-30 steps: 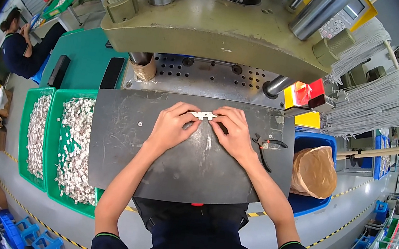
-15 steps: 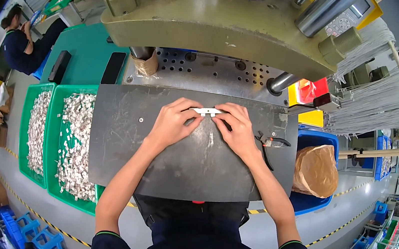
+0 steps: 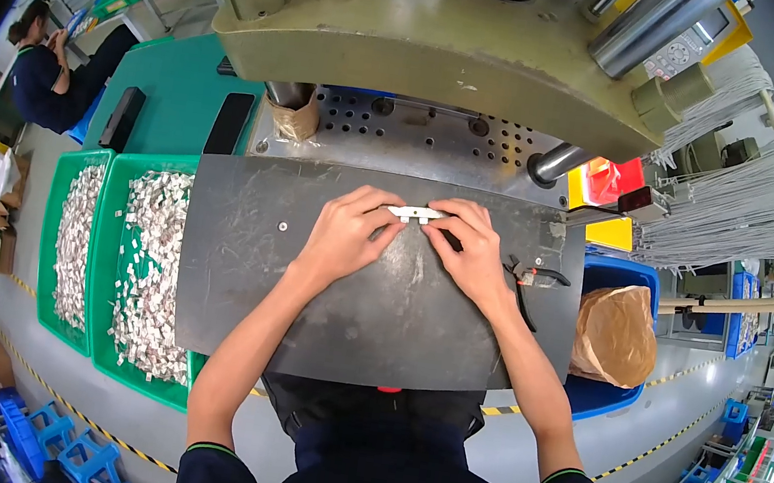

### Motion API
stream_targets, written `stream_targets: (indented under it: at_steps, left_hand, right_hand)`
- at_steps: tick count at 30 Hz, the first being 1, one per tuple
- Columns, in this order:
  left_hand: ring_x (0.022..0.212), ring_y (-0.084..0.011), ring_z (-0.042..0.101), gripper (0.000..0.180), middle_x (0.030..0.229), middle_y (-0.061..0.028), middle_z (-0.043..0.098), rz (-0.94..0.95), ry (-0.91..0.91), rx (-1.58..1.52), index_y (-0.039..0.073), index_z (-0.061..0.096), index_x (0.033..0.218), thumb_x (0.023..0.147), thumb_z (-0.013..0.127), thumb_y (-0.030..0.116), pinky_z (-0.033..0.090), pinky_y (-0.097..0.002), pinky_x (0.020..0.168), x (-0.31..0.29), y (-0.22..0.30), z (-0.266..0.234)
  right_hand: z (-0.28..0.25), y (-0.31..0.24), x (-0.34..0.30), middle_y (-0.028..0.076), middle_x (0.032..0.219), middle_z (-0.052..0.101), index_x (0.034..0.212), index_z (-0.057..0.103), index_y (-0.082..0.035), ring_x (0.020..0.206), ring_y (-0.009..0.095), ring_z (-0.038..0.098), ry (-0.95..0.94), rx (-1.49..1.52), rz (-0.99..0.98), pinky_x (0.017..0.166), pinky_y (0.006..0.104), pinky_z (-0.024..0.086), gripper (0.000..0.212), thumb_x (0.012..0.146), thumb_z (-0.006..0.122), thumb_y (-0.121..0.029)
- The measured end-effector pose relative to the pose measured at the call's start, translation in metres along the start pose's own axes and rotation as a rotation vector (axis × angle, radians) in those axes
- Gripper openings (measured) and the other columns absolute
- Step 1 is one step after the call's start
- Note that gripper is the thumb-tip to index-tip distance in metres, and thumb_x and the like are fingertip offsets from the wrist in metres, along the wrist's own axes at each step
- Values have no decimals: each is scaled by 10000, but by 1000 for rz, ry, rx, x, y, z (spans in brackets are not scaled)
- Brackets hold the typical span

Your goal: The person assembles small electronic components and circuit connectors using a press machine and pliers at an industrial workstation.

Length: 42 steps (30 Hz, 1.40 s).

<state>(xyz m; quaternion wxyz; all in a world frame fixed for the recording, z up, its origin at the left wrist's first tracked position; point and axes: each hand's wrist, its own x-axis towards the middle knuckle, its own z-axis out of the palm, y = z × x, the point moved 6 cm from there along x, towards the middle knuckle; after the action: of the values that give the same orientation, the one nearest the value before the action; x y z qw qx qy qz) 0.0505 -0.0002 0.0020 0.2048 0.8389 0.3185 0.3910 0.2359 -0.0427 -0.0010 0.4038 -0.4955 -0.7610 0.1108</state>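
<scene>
Between my two hands a small white strip-like part (image 3: 415, 214) with a dark hole near its middle is held just over the dark metal work plate (image 3: 376, 328). My left hand (image 3: 351, 229) pinches its left end between thumb and fingers. On the other end, my right hand (image 3: 465, 244) has the same kind of pinch. Small tabs show along the part's near edge; its ends are hidden by my fingertips. Right of my right hand lie pliers (image 3: 528, 282) with dark and orange handles.
A large olive press (image 3: 449, 64) stands over a perforated metal bed (image 3: 402, 126) beyond the plate. At left are green bins (image 3: 187, 313) of small white pieces. A blue bin (image 3: 596, 396) with a brown paper bag (image 3: 617, 335) stands right. A seated person (image 3: 46, 84) is far left.
The view has shifted slightly. My hands keep hold of the white part, which now looks straighter and more level, with its tabs seen differently.
</scene>
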Motion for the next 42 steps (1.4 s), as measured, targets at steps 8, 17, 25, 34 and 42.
stream_targets:
  at_steps: [8,17,25,34,42]
  left_hand:
    - [909,-255,718,81,1055,-45,770,1,5,-9,34,771,887,829,827,45,592,-364,755,0,2,-1]
    - [929,-253,729,88,1066,-48,780,-43,16,-33,39,767,873,811,828,37,599,-364,763,1,-1,5]
    - [991,-262,715,109,1059,-47,773,-40,54,-97,43,762,883,798,829,50,595,-377,823,0,-9,0]
    - [1009,-304,647,134,1062,-81,695,-67,140,-168,34,725,1003,907,785,107,546,-419,847,-1,-5,-10]
    - [1035,-333,646,207,1119,-113,679,-102,146,-161,39,707,1130,924,727,47,545,-416,894,7,-1,-8]
  right_hand:
    - [-1,-3,0,64,1157,739,966,745,-17,1093,274,666,3,3,0,926,394,489,130,867,817,-62]
    - [-4,3,4,76,1140,759,1045,727,-43,1034,279,683,-1,45,125,921,384,531,263,811,845,-26]
    - [-15,-9,23,136,1222,718,1137,686,-39,1089,313,670,102,-79,54,979,414,529,342,829,833,-64]
    - [-53,72,191,160,1282,696,1276,694,-39,1220,317,638,211,-264,143,1064,429,491,467,898,791,-295]
    - [-82,145,208,119,1301,693,1305,704,-93,1240,278,621,377,-400,-47,1068,428,482,449,1004,663,-423]
